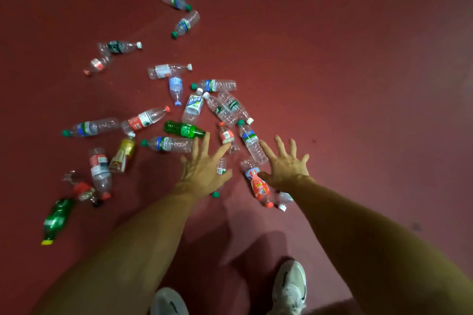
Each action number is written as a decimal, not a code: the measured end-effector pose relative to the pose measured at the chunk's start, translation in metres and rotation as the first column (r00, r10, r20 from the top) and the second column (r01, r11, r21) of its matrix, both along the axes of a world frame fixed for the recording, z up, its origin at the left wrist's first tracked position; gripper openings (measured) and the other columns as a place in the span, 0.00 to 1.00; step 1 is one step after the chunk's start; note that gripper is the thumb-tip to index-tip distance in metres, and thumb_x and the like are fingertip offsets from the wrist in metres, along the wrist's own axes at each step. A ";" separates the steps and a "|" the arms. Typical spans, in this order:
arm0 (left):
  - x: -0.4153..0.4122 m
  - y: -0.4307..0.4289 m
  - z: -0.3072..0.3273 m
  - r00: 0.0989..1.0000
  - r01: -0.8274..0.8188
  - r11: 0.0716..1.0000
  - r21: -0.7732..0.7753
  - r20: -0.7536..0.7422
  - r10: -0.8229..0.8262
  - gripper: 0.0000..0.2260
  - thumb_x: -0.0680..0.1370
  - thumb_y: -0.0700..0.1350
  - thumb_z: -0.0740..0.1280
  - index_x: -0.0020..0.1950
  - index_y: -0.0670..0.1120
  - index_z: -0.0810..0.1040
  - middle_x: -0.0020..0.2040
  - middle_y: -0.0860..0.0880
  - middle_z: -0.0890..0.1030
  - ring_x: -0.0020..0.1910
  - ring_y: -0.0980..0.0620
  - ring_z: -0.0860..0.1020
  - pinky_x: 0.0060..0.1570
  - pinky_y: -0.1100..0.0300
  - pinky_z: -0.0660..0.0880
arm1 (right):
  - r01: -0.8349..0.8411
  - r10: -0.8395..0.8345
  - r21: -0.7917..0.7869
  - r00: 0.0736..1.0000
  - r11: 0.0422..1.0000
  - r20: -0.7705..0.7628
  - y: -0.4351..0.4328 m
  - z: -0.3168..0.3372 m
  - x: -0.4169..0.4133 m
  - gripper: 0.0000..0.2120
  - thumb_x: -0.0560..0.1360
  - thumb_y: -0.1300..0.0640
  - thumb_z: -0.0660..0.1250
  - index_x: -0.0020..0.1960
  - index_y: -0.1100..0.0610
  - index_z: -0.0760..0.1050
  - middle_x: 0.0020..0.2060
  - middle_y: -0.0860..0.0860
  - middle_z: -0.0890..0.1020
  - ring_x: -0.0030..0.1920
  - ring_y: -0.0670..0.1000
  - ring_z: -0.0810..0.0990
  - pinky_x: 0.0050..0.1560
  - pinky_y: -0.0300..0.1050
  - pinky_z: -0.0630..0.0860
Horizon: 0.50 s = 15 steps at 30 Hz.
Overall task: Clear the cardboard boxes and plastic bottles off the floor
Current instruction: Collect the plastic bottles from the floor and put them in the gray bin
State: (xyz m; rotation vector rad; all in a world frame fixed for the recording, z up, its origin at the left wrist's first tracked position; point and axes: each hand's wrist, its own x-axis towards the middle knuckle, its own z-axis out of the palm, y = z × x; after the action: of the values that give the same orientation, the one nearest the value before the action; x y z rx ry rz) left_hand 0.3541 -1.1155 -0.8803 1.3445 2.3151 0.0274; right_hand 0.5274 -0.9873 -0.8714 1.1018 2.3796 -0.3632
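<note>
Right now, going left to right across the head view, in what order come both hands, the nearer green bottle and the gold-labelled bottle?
The nearer green bottle, gold-labelled bottle, left hand, right hand.

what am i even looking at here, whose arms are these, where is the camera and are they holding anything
There is no machine here. This is a single picture from a camera worn on a person's head, looking forward and down, so the two bare arms are that person's own. The left hand and the right hand are both spread open over the red floor and hold nothing. Many plastic bottles lie on their sides across the floor. One is a green bottle just beyond the left hand's fingertips, and another is a red-labelled bottle beside the right hand's thumb. At the bottom edge are the person's white shoes.
</note>
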 end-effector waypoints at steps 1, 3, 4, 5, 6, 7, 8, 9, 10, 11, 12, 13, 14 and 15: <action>0.004 0.001 -0.033 1.000 0.003 1.000 -0.008 0.005 -0.003 0.34 0.76 0.63 0.65 0.79 0.66 0.53 0.82 0.48 0.41 0.80 0.42 0.41 0.71 0.31 0.56 | 0.012 -0.012 -0.007 1.000 1.000 -0.006 0.000 -0.034 0.003 0.40 0.78 0.33 0.57 0.80 0.41 0.37 0.81 0.51 0.40 0.79 0.65 0.38 0.69 0.76 0.54; 0.009 0.004 -0.098 1.000 0.009 1.000 -0.016 0.017 -0.008 0.34 0.76 0.63 0.65 0.78 0.67 0.52 0.82 0.49 0.39 0.80 0.43 0.40 0.72 0.31 0.54 | 0.020 -0.021 -0.016 1.000 1.000 -0.024 0.002 -0.098 0.006 0.41 0.78 0.34 0.59 0.80 0.41 0.38 0.81 0.50 0.40 0.79 0.64 0.38 0.70 0.76 0.54; 0.012 0.003 -0.128 1.000 0.014 1.000 -0.023 0.022 -0.014 0.35 0.76 0.64 0.65 0.78 0.67 0.51 0.82 0.49 0.39 0.80 0.43 0.39 0.72 0.32 0.54 | 0.023 -0.024 -0.023 0.999 0.999 -0.037 0.002 -0.129 0.005 0.41 0.78 0.34 0.59 0.80 0.41 0.38 0.81 0.50 0.40 0.79 0.64 0.38 0.70 0.76 0.54; 0.013 0.002 -0.156 1.000 0.025 0.999 -0.033 0.019 -0.025 0.35 0.76 0.64 0.65 0.78 0.68 0.51 0.81 0.50 0.38 0.80 0.43 0.39 0.72 0.32 0.53 | 0.032 -0.033 -0.028 0.998 0.999 -0.055 0.002 -0.159 0.005 0.41 0.78 0.34 0.60 0.80 0.40 0.38 0.81 0.49 0.39 0.79 0.64 0.38 0.70 0.77 0.53; 0.012 0.001 -0.183 0.999 0.034 0.998 -0.045 0.013 -0.033 0.35 0.76 0.65 0.65 0.78 0.68 0.50 0.81 0.50 0.37 0.80 0.44 0.39 0.72 0.32 0.53 | 0.040 -0.042 -0.027 0.996 0.999 -0.074 0.003 -0.187 0.005 0.41 0.78 0.34 0.60 0.80 0.40 0.38 0.81 0.49 0.39 0.79 0.64 0.38 0.70 0.77 0.53; 0.010 0.000 -0.207 1.000 0.031 0.998 -0.062 0.007 -0.031 0.36 0.75 0.66 0.65 0.78 0.68 0.50 0.81 0.50 0.37 0.80 0.44 0.39 0.73 0.32 0.53 | 0.041 -0.042 -0.023 0.996 0.999 -0.084 0.004 -0.211 0.005 0.42 0.78 0.34 0.60 0.80 0.40 0.37 0.81 0.49 0.39 0.79 0.64 0.38 0.70 0.77 0.52; 0.009 -0.001 -0.230 1.000 0.025 0.997 -0.077 -0.001 -0.025 0.36 0.75 0.66 0.65 0.78 0.68 0.50 0.81 0.50 0.37 0.80 0.44 0.39 0.73 0.32 0.53 | 0.036 -0.037 -0.015 0.995 0.999 -0.090 0.005 -0.233 0.005 0.42 0.78 0.33 0.60 0.80 0.40 0.37 0.81 0.49 0.38 0.79 0.64 0.38 0.70 0.77 0.52; 0.007 -0.001 -0.249 1.000 0.022 0.996 -0.086 -0.010 -0.023 0.36 0.75 0.66 0.65 0.78 0.68 0.50 0.81 0.50 0.38 0.80 0.43 0.40 0.73 0.32 0.53 | 0.031 -0.032 -0.005 0.995 1.000 -0.092 0.005 -0.252 0.006 0.42 0.77 0.32 0.60 0.80 0.40 0.38 0.80 0.49 0.38 0.79 0.64 0.38 0.70 0.77 0.52; 0.008 0.000 -0.265 1.000 0.021 0.996 -0.083 -0.021 -0.023 0.36 0.75 0.66 0.65 0.79 0.67 0.51 0.82 0.49 0.40 0.80 0.43 0.41 0.73 0.33 0.54 | 0.024 -0.023 0.007 0.995 1.000 -0.096 0.006 -0.268 0.008 0.42 0.77 0.31 0.59 0.81 0.40 0.38 0.80 0.49 0.38 0.79 0.64 0.38 0.70 0.76 0.52; 0.008 0.001 -0.278 0.999 0.022 0.997 -0.068 -0.034 -0.024 0.36 0.75 0.66 0.65 0.79 0.67 0.52 0.82 0.49 0.43 0.80 0.43 0.43 0.73 0.34 0.55 | 0.017 -0.015 0.019 0.995 1.000 -0.104 0.008 -0.282 0.011 0.42 0.77 0.31 0.59 0.81 0.41 0.39 0.81 0.49 0.38 0.79 0.64 0.38 0.70 0.76 0.52; 0.010 0.003 -0.288 0.999 0.026 0.999 -0.048 -0.042 -0.028 0.35 0.75 0.66 0.65 0.79 0.66 0.53 0.82 0.48 0.46 0.80 0.44 0.45 0.73 0.34 0.56 | 0.017 -0.014 0.025 0.994 1.000 -0.112 0.009 -0.293 0.012 0.42 0.77 0.31 0.59 0.81 0.41 0.40 0.81 0.49 0.39 0.79 0.64 0.39 0.70 0.77 0.51; 0.012 0.003 -0.296 0.999 0.026 0.999 -0.030 -0.040 -0.027 0.35 0.75 0.66 0.65 0.79 0.65 0.54 0.81 0.48 0.49 0.80 0.45 0.48 0.73 0.36 0.57 | 0.023 -0.020 0.022 0.993 1.000 -0.117 0.011 -0.299 0.013 0.42 0.77 0.30 0.59 0.81 0.41 0.41 0.81 0.49 0.40 0.79 0.64 0.39 0.70 0.77 0.51; 0.015 0.002 -0.299 0.999 0.027 0.999 -0.025 -0.032 -0.028 0.35 0.75 0.65 0.65 0.79 0.65 0.55 0.81 0.47 0.50 0.80 0.46 0.49 0.73 0.37 0.59 | 0.038 -0.037 0.010 0.992 0.999 -0.121 0.013 -0.301 0.012 0.42 0.76 0.30 0.59 0.81 0.41 0.41 0.81 0.49 0.40 0.79 0.64 0.39 0.70 0.77 0.51; 0.019 0.000 -0.300 0.999 0.039 0.999 -0.036 -0.026 -0.040 0.35 0.75 0.65 0.65 0.79 0.65 0.55 0.81 0.48 0.51 0.79 0.46 0.50 0.73 0.38 0.59 | 0.061 -0.062 -0.008 0.990 0.998 -0.129 0.014 -0.299 0.012 0.42 0.76 0.30 0.58 0.81 0.41 0.41 0.81 0.49 0.41 0.79 0.64 0.39 0.70 0.77 0.51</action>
State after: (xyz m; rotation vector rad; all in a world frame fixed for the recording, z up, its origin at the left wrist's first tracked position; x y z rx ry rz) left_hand 0.3729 -1.1158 -1.1798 1.3802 2.2998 -0.0439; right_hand 0.5390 -0.9733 -1.1707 1.1848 2.4597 -0.4741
